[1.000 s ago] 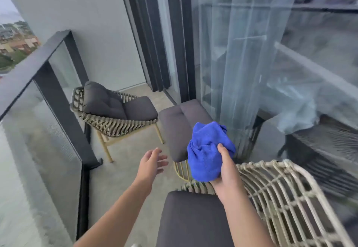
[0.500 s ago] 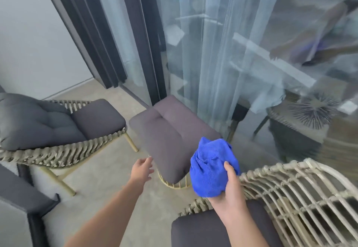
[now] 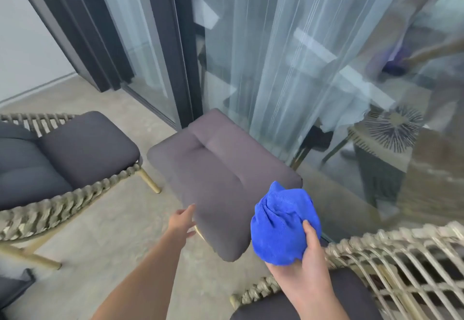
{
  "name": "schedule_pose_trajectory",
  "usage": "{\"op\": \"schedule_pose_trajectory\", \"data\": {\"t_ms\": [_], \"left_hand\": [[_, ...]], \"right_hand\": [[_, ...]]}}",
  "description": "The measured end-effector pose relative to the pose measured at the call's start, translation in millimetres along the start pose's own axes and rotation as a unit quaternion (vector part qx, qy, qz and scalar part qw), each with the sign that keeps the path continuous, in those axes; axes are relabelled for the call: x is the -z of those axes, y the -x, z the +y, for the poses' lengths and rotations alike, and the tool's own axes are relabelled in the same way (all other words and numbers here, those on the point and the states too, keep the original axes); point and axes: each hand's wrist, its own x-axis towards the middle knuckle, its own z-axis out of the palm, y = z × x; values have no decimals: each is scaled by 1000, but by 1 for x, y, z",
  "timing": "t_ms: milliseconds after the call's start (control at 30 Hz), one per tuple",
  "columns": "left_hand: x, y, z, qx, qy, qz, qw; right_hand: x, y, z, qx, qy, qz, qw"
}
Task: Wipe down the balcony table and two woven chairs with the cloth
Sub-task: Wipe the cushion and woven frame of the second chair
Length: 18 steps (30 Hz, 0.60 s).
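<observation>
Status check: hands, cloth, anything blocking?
Right hand gripping bunched blue cloth. Left hand open at the cushioned stool's near edge. No wiping contact visible. Nothing blocking.

Cushioned stool (image 3: 221, 169) stands between 2 woven chairs (image 3: 62, 194), before glass door (image 3: 288, 56).

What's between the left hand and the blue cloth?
Head view: the near corner of the grey cushion. The left hand is at its edge; the blue cloth, bunched in the right hand, is over its other side.
</observation>
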Motion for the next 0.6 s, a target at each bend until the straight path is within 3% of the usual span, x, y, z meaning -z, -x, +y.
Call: {"op": "schedule_pose_trajectory", "data": {"t_ms": [300, 600], "left_hand": [[-17, -61, -17, 61, -31, -45, 997], [-33, -81, -36, 116, 42, -78, 989]], "right_hand": [[12, -41, 10, -15, -33, 56, 998], [29, -40, 1, 5, -33, 60, 998]]}}
